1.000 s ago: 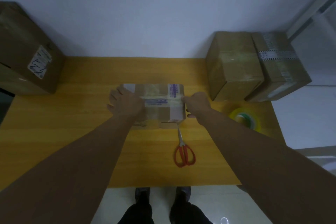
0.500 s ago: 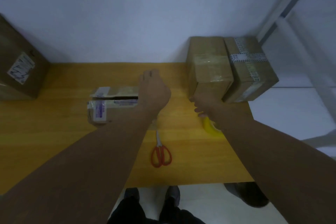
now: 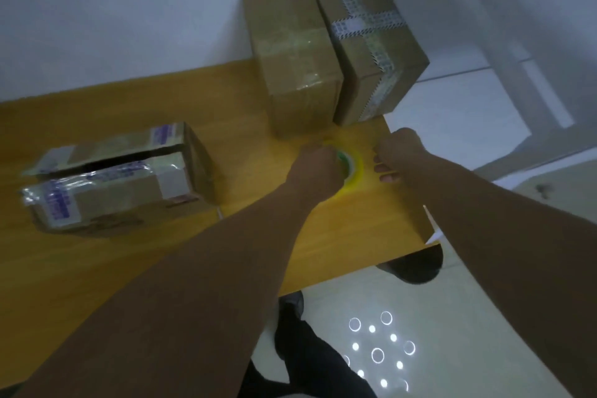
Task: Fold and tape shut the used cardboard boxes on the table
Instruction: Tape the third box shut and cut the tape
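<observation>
A small used cardboard box [image 3: 119, 174] with old tape and purple print lies on the yellow wooden table [image 3: 97, 268] at the left. Its top flaps are folded down with a dark gap between them, and no hand touches it. A yellow-green tape roll [image 3: 353, 168] lies near the table's right edge. My left hand [image 3: 318, 168] grips the roll from its left side and covers much of it. My right hand [image 3: 395, 152] sits just right of the roll with fingers curled. Whether it pinches a tape end is not visible.
Two larger taped cardboard boxes [image 3: 295, 58] [image 3: 371, 39] stand side by side at the table's back right corner, just behind the roll. The table's right edge and front edge are close to my hands. My left forearm hides the scissors.
Both hands left the small box and moved right to the tape roll. My left hand took hold of the roll. The view swung right, so the box now sits at the left.
</observation>
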